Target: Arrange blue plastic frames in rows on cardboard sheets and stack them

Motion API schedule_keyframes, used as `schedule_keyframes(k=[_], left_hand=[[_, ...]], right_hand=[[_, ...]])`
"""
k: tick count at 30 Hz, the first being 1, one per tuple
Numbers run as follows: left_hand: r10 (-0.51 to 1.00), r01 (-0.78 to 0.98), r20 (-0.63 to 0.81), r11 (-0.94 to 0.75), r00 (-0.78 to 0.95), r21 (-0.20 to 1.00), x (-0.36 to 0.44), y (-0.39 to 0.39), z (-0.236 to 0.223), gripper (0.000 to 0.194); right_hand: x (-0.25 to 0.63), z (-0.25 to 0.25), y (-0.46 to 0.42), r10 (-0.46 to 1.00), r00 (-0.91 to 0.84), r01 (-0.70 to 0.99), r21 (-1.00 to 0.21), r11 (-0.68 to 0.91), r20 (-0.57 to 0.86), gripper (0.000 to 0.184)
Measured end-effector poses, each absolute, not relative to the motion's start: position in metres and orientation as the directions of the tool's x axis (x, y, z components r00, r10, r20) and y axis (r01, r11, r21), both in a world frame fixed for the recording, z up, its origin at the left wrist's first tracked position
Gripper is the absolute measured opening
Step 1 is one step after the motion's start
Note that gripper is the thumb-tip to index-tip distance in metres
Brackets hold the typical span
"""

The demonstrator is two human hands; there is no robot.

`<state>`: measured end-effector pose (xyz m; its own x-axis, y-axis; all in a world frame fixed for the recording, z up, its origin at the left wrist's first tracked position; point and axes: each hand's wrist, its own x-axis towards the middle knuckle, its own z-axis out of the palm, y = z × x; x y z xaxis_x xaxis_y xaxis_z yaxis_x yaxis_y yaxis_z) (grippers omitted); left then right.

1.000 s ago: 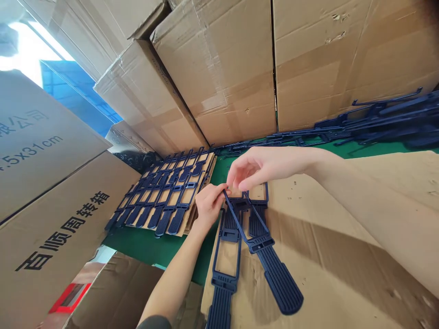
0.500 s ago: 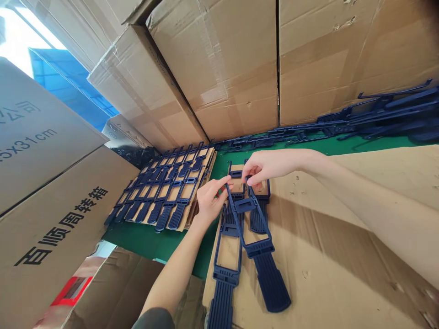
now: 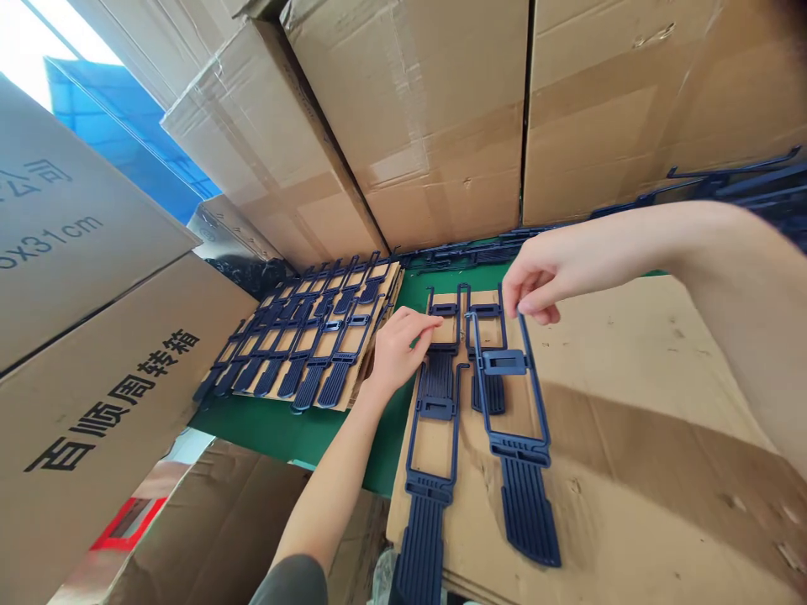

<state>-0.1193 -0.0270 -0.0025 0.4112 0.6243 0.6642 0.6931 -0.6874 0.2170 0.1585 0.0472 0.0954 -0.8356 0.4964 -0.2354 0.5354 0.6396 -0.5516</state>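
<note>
My right hand (image 3: 535,276) pinches the top end of a dark blue plastic frame piece with a ribbed paddle end (image 3: 514,428), which lies lengthwise on a large cardboard sheet (image 3: 630,420). My left hand (image 3: 398,344) rests with curled fingers on the left edge of that sheet, touching the blue pieces lying there. A second long blue piece (image 3: 432,470) lies to the left of the held one, and two shorter-looking ones (image 3: 470,323) lie above them.
A cardboard sheet filled with rows of several blue pieces (image 3: 308,344) lies to the left on the green table (image 3: 296,433). Tall cardboard boxes (image 3: 429,126) stand behind and at left (image 3: 94,353). More blue pieces (image 3: 725,189) are piled at the back right.
My right hand has swung the held blue piece from a slant to lie straight, to the right of the others. My left hand let go of it and settled on the sheet's edge.
</note>
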Motion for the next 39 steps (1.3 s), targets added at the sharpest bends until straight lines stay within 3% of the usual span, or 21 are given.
schedule_keyframes(k=[4, 11, 18, 26, 32, 39], left_hand=[[0.610, 0.678, 0.658, -0.708, 0.443, 0.200, -0.121, -0.025, -0.005, 0.023], [0.601, 0.673, 0.636, -0.721, 0.485, 0.168, -0.121, -0.023, -0.009, 0.022], [0.604, 0.662, 0.623, -0.728, 0.496, 0.179, -0.117, -0.023, -0.006, 0.020], [0.558, 0.617, 0.635, -0.771, 0.535, 0.158, -0.116, -0.024, -0.002, 0.018], [0.571, 0.600, 0.605, -0.778, 0.554, 0.185, -0.115, -0.025, 0.000, 0.019], [0.577, 0.509, 0.536, -0.811, 0.616, 0.287, -0.109, -0.031, 0.002, 0.014]], right_hand=[[0.163, 0.108, 0.025, 0.576, -0.807, 0.557, -0.498, 0.665, -0.133, 0.010], [0.150, 0.109, -0.022, 0.499, -0.867, 0.430, -0.517, 0.741, -0.006, 0.021], [0.164, 0.057, -0.038, 0.615, -0.769, 0.539, -0.695, 0.475, -0.176, 0.027], [0.152, 0.030, -0.048, 0.693, -0.689, 0.523, -0.808, 0.272, -0.212, 0.028], [0.150, 0.015, -0.041, 0.708, -0.654, 0.509, -0.847, 0.153, -0.265, 0.022], [0.144, 0.005, -0.042, 0.747, -0.603, 0.537, -0.835, 0.120, -0.280, 0.013]])
